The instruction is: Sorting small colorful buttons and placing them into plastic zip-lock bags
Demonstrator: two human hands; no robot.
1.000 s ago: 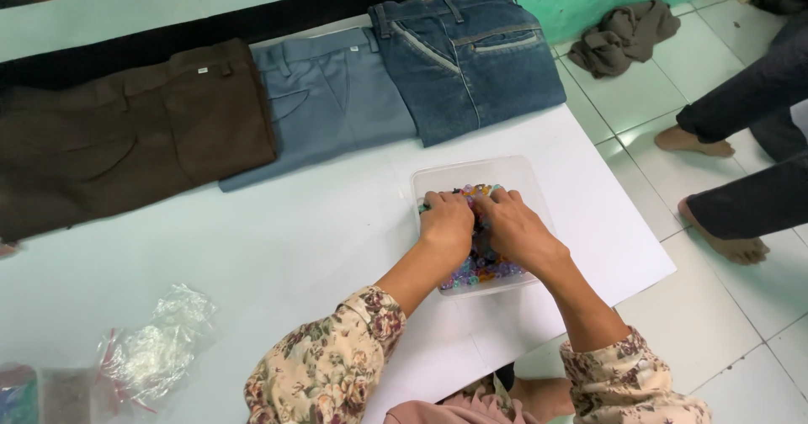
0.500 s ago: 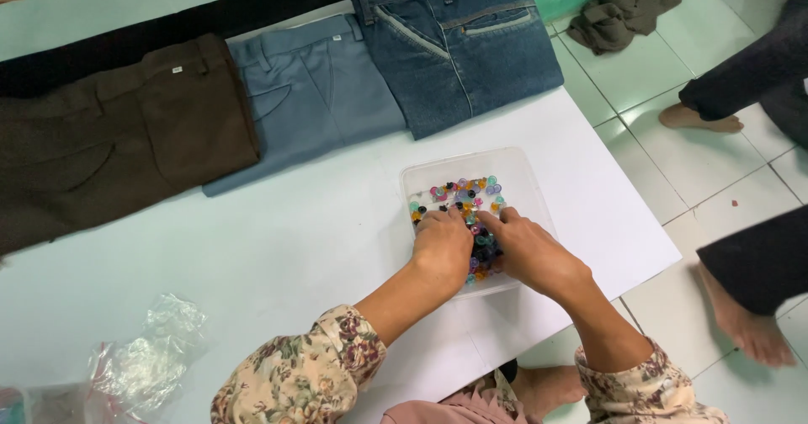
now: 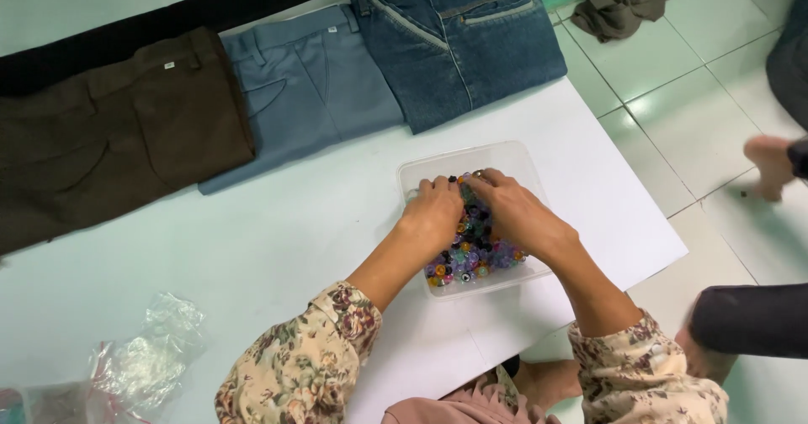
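Inside clear tray (image 3: pixel 513 156), both left hand (image 3: pixel 433 214) and right hand (image 3: pixel 515 212) resting half-curled on colourful beads (image 3: pixel 471 256), pinching something unclear, sorting barely starting.

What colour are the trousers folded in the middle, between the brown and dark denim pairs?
Light grey-blue, plain with no pattern. The middle trousers show best in the head view, the only view.

Both hands reach into a clear rectangular plastic tray (image 3: pixel 418 174) on a white tabletop (image 3: pixel 278 247). The left hand (image 3: pixel 433 212) and right hand (image 3: pixel 513 209) press side by side, fingers down among small multicoloured plastic beads (image 3: pixel 471 260). Folded dark brown trousers (image 3: pixel 109 129), grey-blue trousers (image 3: pixel 311 87) and dark denim jeans (image 3: pixel 463 41) lie beyond.
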